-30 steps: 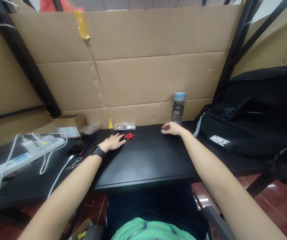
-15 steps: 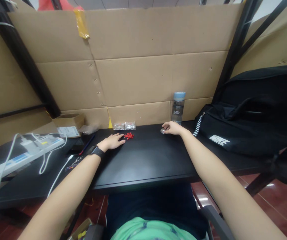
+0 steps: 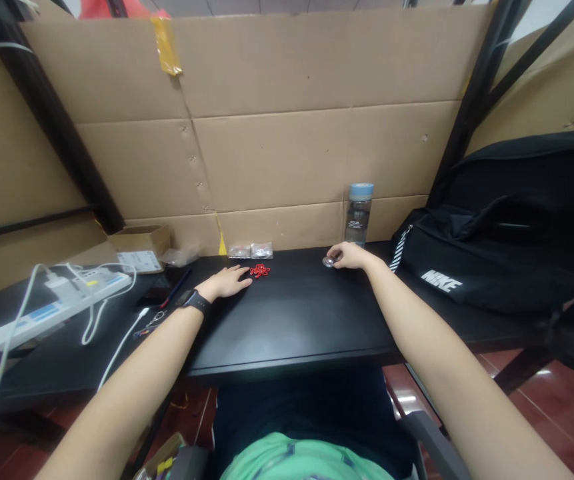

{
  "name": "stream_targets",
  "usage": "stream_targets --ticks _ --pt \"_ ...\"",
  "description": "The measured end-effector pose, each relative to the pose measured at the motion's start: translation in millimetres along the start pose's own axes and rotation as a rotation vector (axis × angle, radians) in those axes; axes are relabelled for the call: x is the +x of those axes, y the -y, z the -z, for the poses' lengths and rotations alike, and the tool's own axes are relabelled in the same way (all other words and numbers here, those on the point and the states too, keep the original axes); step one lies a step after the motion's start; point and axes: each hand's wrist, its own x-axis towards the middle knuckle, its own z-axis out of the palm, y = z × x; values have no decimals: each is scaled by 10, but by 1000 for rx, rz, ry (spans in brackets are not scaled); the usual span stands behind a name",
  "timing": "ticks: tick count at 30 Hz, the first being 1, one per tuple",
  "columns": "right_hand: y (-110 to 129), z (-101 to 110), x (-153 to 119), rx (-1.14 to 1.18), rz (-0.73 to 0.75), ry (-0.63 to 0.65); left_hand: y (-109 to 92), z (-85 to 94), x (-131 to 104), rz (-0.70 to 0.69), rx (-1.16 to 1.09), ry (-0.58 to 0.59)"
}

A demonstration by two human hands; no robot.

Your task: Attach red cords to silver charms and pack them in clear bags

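My left hand (image 3: 229,281) lies flat on the black table (image 3: 287,327) with its fingers spread, the fingertips beside a small heap of red cord or chain (image 3: 259,271). On the right, my right hand (image 3: 349,255) pinches a small, shiny round metal piece (image 3: 328,262) at the tabletop; its exact kind is too small to make out. Behind the red heap, two clear packets (image 3: 251,251) with silvery contents lean by the cardboard. Just behind my right hand stands a clear water bottle (image 3: 358,217) with a blue lid.
A black bag (image 3: 507,227) fills the table's right end. At left lie a white power strip (image 3: 57,310) with cables, a small cardboard box (image 3: 141,247), and keys (image 3: 151,323). A cardboard wall (image 3: 277,153) closes off the back.
The view has shifted very slightly. Both hands stay in nearly the same places, and a little more of the round metal piece shows at my right fingertips.
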Motion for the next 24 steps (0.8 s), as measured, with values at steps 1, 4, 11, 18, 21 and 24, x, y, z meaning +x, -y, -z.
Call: stream_targets --ticks 1,4,11,18,21,24 --pt "11 9 -4 -14 -3 2 -5 5 -5 3 1 4" --pt "26 25 -8 -50 -28 0 -27 25 -23 -14 23 31" --pt "-25 -4 17 -71 -54 -1 -71 68 -59 -30 46 39" --pt "-24 -23 23 -78 -63 -6 -80 73 -65 -27 53 57" --pt "5 -10 9 -73 -65 -6 -70 67 -59 -21 53 60" --pt "49 20 -11 -51 -52 -33 -61 63 -56 -25 41 50"
